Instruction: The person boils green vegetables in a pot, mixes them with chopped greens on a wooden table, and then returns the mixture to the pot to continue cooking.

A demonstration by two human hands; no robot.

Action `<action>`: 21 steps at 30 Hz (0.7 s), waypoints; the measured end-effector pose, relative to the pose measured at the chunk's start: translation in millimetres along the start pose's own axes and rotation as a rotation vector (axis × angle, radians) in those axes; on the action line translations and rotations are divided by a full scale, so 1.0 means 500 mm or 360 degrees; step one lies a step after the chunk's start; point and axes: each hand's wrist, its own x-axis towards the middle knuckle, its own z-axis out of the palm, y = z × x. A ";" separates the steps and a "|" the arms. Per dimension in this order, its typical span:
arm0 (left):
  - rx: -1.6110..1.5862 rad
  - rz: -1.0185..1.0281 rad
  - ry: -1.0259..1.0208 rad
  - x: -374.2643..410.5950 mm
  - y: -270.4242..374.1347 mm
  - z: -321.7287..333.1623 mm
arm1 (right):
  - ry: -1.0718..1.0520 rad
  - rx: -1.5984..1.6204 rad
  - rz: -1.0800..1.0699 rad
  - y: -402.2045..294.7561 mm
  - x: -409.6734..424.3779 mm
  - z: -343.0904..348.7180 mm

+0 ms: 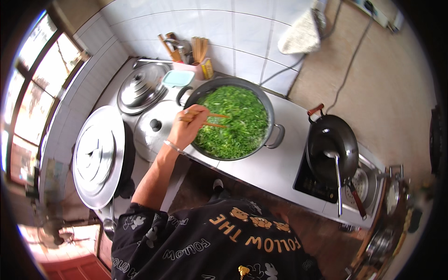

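Note:
My left hand (190, 124), with a bangle at the wrist, grips a pair of wooden chopsticks (217, 115). Their tips are a little apart and reach over the left part of a wide dark two-handled pot (276, 137). Chopped leafy greens (238, 122) fill the pot, with some liquid showing around the pieces. The pot stands on a white tiled counter (252, 171). My right hand is out of view. Left of the pot lies a glass lid (147, 134) with a black knob.
Metal lids (140, 87), a pale blue-lidded container (178, 78) and a utensil holder (190, 70) stand behind. A large metal lid (92, 157) covers a vessel at left. At right, a black wok (322, 136) with a ladle (337, 182) sits over an induction cooker (311, 187), near a sink (372, 180).

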 end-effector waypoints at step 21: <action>-0.0134 -0.0465 0.1076 -0.217 -0.119 -0.464 | -0.0506 0.0279 0.0099 0.040 0.045 0.032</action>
